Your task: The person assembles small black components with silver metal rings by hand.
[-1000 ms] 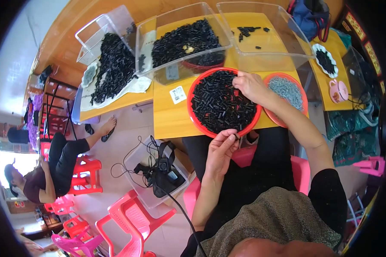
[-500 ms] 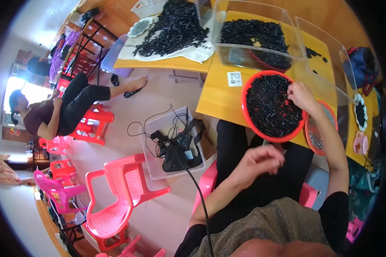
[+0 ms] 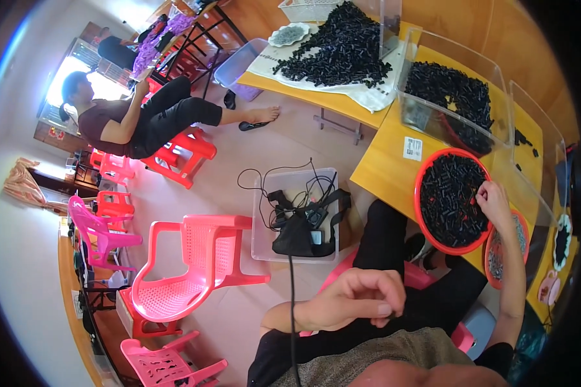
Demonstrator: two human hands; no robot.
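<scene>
A round red basin (image 3: 420,222) full of small black tube-like pieces (image 3: 453,201) stands at the table's near edge. My right hand (image 3: 494,203) reaches to its right side, fingers closed in a pinch at the pieces; what they hold is hidden. Above my lap, my left hand (image 3: 361,297) is curled with thumb and fingers together. Whatever sits between those fingertips is too small to name. Beside the basin, partly under my right forearm, is an orange-red basin (image 3: 527,233) with small silvery bits (image 3: 498,255).
Clear plastic bins (image 3: 503,84) with black pieces stand on the yellow table (image 3: 384,158). A heap of black pieces (image 3: 342,48) lies on white cloth. On the floor are a tub (image 3: 257,242) with cables and a pink chair (image 3: 193,277). A seated person (image 3: 119,126) is at left.
The view has swung left, so the table appears further right. My left hand has drawn back toward my body and its fingers have curled in. My right hand stays at the basin.
</scene>
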